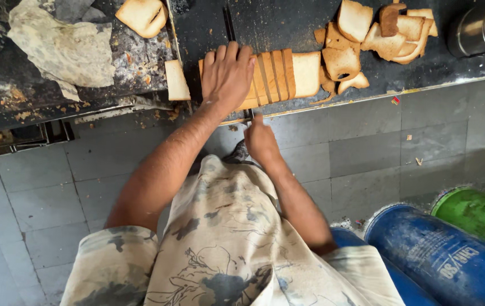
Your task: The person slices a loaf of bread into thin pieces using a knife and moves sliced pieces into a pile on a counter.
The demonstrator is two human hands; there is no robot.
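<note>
A sliced bread loaf (279,73) lies on the dark counter (276,22) near its front edge. My left hand (228,73) presses flat on the loaf's left part, fingers together. A long dark knife (229,22) runs across the counter and under that hand, toward me. At the counter's edge, my right hand (260,141) is closed around the knife's handle end, which is mostly hidden. One cut slice (175,79) stands apart just left of the loaf.
Several toasted slices (367,34) are piled at the back right, beside a steel container (483,25). Another bread piece (143,16) and crumpled paper (61,45) lie at the left. A blue cylinder (441,255) and a green cylinder (478,212) lie on the tiled floor at my right.
</note>
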